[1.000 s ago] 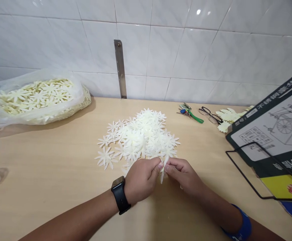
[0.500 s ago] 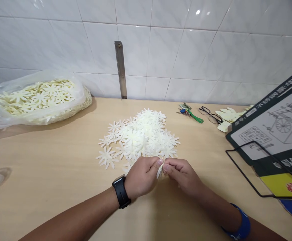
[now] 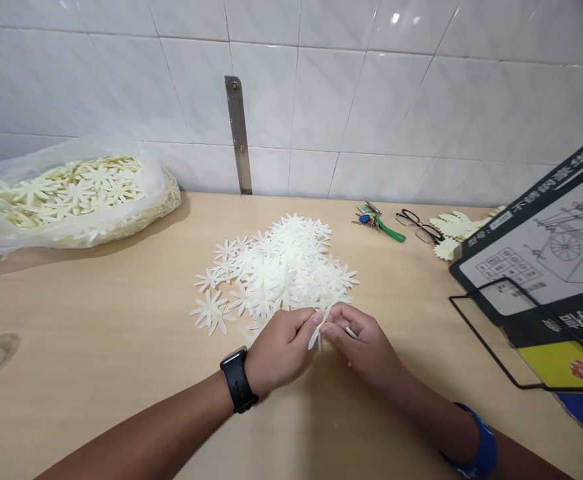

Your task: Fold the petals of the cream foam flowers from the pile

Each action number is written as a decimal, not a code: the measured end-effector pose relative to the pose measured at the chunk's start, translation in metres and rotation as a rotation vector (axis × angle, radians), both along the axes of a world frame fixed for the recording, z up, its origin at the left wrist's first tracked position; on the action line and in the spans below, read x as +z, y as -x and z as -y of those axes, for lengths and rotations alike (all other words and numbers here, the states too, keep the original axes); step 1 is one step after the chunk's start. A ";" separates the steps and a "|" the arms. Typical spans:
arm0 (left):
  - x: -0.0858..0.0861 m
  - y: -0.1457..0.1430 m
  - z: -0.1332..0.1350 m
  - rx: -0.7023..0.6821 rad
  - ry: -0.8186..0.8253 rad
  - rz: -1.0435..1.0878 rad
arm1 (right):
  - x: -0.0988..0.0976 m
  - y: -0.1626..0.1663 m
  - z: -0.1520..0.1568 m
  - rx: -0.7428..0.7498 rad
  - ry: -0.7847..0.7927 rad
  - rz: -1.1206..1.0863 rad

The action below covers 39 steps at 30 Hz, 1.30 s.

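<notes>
A heap of pale cream flower-shaped cutouts [image 3: 281, 270] lies in the middle of the wooden table [image 3: 96, 333]. At its near edge my left hand [image 3: 279, 350], with a black watch on the wrist, and my right hand [image 3: 359, 343], with a blue band on the wrist, meet fingertip to fingertip. Both pinch one folded flower cutout [image 3: 315, 337] between them. A thin pale stick shows across my right hand's fingers.
A clear plastic bag full of the same flowers [image 3: 71, 193] lies at the back left. Keys with a green tag [image 3: 379, 223], glasses [image 3: 419, 230] and more cutouts [image 3: 451, 230] sit at the back right. A printed box in a black wire stand [image 3: 546, 280] fills the right side.
Both hands have edged slightly away from me toward the heap, still pinching the cutout. The view has tipped a little.
</notes>
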State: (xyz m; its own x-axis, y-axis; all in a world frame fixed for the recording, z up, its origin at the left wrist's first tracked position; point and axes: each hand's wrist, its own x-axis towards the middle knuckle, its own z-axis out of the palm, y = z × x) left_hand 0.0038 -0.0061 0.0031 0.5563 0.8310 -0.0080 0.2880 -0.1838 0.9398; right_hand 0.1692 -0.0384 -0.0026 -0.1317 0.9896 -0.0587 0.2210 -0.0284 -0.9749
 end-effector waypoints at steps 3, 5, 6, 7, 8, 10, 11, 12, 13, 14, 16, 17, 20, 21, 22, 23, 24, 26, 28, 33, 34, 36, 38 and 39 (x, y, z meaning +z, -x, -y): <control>0.002 -0.001 0.000 -0.008 0.060 0.041 | -0.005 0.002 0.004 -0.143 -0.098 0.063; 0.002 -0.002 0.000 -0.019 0.106 0.077 | -0.008 0.001 0.006 -0.184 -0.219 0.135; 0.002 -0.002 0.000 -0.028 0.131 0.095 | -0.009 0.001 0.007 -0.182 -0.289 0.174; 0.002 -0.003 0.000 -0.037 0.158 0.112 | -0.009 0.000 0.007 -0.167 -0.364 0.215; 0.001 -0.003 0.000 -0.047 0.186 0.125 | -0.009 -0.001 0.007 -0.139 -0.437 0.257; -0.001 -0.003 -0.001 -0.062 0.233 0.140 | -0.008 -0.003 0.007 -0.052 -0.573 0.332; -0.002 -0.003 -0.001 -0.071 0.251 0.146 | -0.007 -0.004 0.007 -0.007 -0.636 0.361; -0.003 -0.003 -0.001 -0.079 0.266 0.153 | -0.006 -0.005 0.007 0.025 -0.693 0.385; -0.003 -0.003 -0.001 -0.087 0.278 0.163 | -0.005 -0.005 0.007 0.042 -0.743 0.401; -0.002 -0.003 -0.001 -0.094 0.289 0.174 | -0.003 -0.005 0.007 0.045 -0.784 0.412; 0.000 -0.003 0.000 -0.103 0.322 0.192 | -0.001 -0.005 0.008 0.028 -0.832 0.420; 0.001 -0.003 0.000 -0.103 0.338 0.196 | 0.000 -0.004 0.008 0.015 -0.838 0.417; 0.004 -0.004 0.001 -0.101 0.372 0.189 | 0.002 -0.003 0.009 -0.003 -0.807 0.412; 0.005 -0.004 0.001 -0.102 0.373 0.186 | 0.003 -0.003 0.009 -0.006 -0.795 0.414; 0.005 -0.004 0.001 -0.105 0.364 0.182 | 0.003 -0.003 0.009 -0.006 -0.785 0.418; 0.005 -0.003 0.001 -0.105 0.342 0.177 | 0.003 -0.003 0.009 -0.005 -0.779 0.422; 0.005 -0.003 0.001 -0.094 0.311 0.173 | 0.003 -0.003 0.009 -0.004 -0.775 0.424; 0.005 -0.003 0.001 -0.042 0.231 0.172 | 0.004 -0.004 0.009 -0.009 -0.760 0.420; 0.007 -0.002 0.002 0.043 0.137 0.175 | 0.004 -0.005 0.010 -0.024 -0.736 0.403; 0.014 0.005 0.001 0.124 -0.246 0.211 | 0.002 -0.006 0.011 -0.138 -0.626 0.334; 0.015 0.006 0.001 0.102 -0.298 0.220 | 0.001 -0.007 0.010 -0.162 -0.596 0.323; 0.015 0.008 0.001 0.063 -0.349 0.220 | 0.000 -0.007 0.009 -0.191 -0.547 0.299; 0.014 0.008 0.002 0.061 -0.367 0.203 | 0.000 -0.007 0.009 -0.200 -0.523 0.269; 0.014 0.007 0.002 0.070 -0.371 0.198 | 0.000 -0.007 0.008 -0.202 -0.513 0.252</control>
State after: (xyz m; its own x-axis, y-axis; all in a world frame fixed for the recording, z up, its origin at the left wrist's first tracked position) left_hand -0.0035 -0.0082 0.0172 0.4592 0.7932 0.4000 0.1327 -0.5065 0.8520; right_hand 0.1763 -0.0468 -0.0021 0.0177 0.9038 0.4275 0.4862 0.3659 -0.7936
